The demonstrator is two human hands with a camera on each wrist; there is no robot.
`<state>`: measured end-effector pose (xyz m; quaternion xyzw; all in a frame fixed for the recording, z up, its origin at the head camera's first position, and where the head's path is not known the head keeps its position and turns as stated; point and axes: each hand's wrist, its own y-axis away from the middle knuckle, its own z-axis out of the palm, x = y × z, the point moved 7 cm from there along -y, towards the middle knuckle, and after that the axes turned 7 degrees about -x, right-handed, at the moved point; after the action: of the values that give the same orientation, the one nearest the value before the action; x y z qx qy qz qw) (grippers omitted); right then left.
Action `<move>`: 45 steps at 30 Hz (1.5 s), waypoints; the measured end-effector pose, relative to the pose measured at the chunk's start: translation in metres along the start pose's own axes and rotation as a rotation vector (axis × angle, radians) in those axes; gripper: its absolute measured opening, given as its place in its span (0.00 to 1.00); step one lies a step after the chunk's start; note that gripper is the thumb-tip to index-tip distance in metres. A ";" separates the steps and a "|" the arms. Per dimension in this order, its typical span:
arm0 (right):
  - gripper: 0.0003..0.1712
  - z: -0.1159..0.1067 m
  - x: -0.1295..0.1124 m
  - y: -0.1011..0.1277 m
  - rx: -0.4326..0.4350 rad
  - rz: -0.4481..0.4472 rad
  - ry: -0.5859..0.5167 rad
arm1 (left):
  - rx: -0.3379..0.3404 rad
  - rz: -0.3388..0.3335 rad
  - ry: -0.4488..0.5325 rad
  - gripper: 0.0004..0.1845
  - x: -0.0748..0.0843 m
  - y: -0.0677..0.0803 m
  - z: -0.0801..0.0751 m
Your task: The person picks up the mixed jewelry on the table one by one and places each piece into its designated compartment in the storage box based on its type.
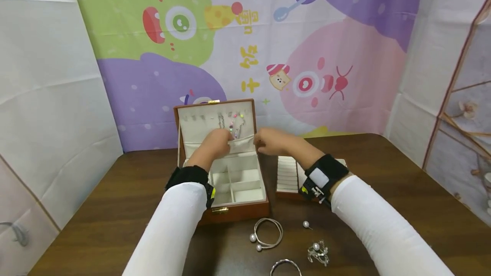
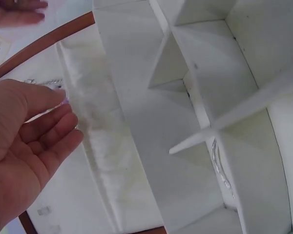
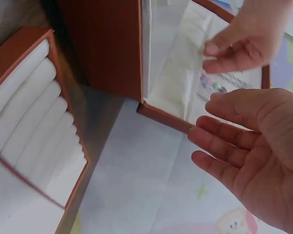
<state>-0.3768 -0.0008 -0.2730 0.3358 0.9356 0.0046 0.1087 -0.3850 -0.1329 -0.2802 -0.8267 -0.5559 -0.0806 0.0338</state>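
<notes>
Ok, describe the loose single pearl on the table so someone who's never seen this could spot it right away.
Start at the open brown jewellery box in the middle of the dark wooden table. In front of it, toward the person, lies a wire bangle with pearl ends; just right of that sits the single pearl. Unlike its neighbours, it is one small white bead alone, with only a short pin.

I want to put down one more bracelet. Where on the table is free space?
Bare wood lies left of the jewellery box and right of the ring tray. The near edge is crowded: pearl bangle, loose pearl, brooch. Both hands fill the lid area.
</notes>
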 end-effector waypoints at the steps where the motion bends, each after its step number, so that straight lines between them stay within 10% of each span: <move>1: 0.15 -0.002 0.001 0.006 0.016 0.000 -0.005 | 0.015 0.019 0.003 0.17 0.000 0.003 -0.001; 23: 0.13 0.006 0.001 0.128 0.310 -0.043 -0.044 | 0.187 0.191 0.101 0.17 0.019 0.099 0.002; 45: 0.08 0.040 -0.020 0.167 0.296 -0.127 -0.015 | 0.287 0.225 0.133 0.11 0.023 0.153 0.021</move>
<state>-0.2488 0.1129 -0.2943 0.2885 0.9445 -0.1428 0.0650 -0.2335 -0.1673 -0.2915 -0.8631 -0.4623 -0.0508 0.1970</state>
